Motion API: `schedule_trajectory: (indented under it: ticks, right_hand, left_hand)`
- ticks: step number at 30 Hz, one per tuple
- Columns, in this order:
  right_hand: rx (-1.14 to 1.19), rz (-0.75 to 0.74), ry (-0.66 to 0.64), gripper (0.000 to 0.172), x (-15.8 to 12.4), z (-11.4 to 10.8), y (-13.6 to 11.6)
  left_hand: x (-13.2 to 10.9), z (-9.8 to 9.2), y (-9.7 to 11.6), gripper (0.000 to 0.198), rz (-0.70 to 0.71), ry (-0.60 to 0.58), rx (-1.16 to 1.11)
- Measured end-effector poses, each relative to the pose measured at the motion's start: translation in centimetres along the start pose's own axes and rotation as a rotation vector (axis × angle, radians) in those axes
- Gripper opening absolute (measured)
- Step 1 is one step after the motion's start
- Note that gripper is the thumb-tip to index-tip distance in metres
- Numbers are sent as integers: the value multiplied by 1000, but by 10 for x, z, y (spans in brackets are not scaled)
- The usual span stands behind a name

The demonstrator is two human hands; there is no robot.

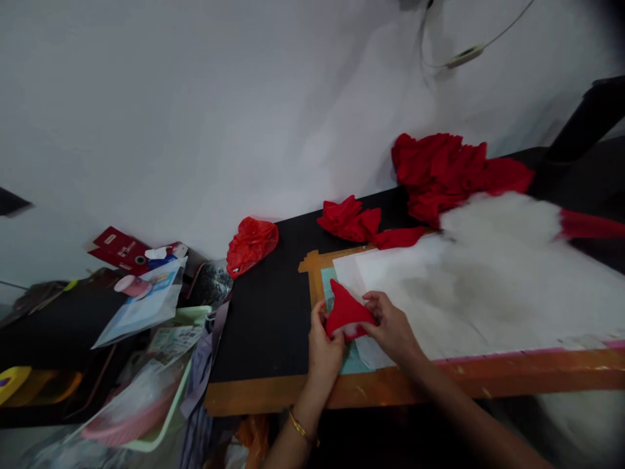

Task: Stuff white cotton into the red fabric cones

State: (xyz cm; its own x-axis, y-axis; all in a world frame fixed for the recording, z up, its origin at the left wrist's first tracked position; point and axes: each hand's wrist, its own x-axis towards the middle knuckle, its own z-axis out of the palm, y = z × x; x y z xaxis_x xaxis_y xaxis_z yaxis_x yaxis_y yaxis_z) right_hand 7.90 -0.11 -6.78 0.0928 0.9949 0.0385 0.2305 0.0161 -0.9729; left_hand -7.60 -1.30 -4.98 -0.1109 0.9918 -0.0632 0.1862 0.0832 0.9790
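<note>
My left hand (325, 339) and my right hand (393, 326) grip a small red cloth piece (346, 305) from both sides, above the left end of the white sheet. It has a pointed top, and its lower edge gapes, with something whitish showing inside. The fingers of each hand are closed on the cloth's edges. To the right, a fluffy heap of white stuffing (502, 221) lies on the white sheet (449, 293). Behind it sits a large pile of red cloth pieces (439, 169), and a smaller red cloth bunch (349, 218) lies nearer.
The black table (263, 319) has a brown taped front edge (258, 395). A red plastic bag (252, 244) rests at its back left corner. Left of the table stand a pale green basket (170, 417), a pink jar (133, 286) and a red box (120, 251). A cable switch (465, 56) hangs on the wall.
</note>
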Motion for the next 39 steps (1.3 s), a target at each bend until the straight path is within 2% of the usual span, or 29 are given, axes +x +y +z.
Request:
schedule_trajectory:
  ticks: [4,8,11,15,19,23,26,29,31,33,35,39]
  right_hand:
    - [-1,-51,-24,47,-1,-6,-1]
    - [-40,-134,-31,44,-8,-4,1]
    - [-57,-182,-9,37,-13,-3,-1]
    - [-51,-298,-20,36,-17,-9,-6]
    - [-71,-385,-87,33,-21,-10,-8]
    - [-210,-465,-15,34,-23,1,-2]
    - [-263,-560,53,42,-20,2,2]
    - [-266,-641,104,44,-18,-7,0]
    - [-262,-671,92,42,-17,-13,-2]
    - [-252,-697,55,40,-18,-14,-5]
    - [-258,-730,14,39,-20,-9,-7]
    - [-294,-750,-98,43,-28,-1,-14]
  left_hand:
    - [-12,-13,5,68,-54,-194,-194]
    - [-15,-19,12,57,-177,-162,-359]
    - [-12,-18,18,65,-204,-222,-335]
    - [-15,-15,17,73,-95,-299,-194]
    - [-17,-9,6,67,1,-217,3]
    - [-17,4,1,66,24,-123,19]
    - [-18,5,0,68,-5,-144,-119]
    - [-16,-9,0,80,-79,-315,-456]
    - [-11,-18,3,79,-161,-385,-674]
    - [-5,-21,9,71,-259,-361,-760]
    - [0,-14,16,63,-336,-308,-734]
    - [6,7,23,46,-344,-216,-662]
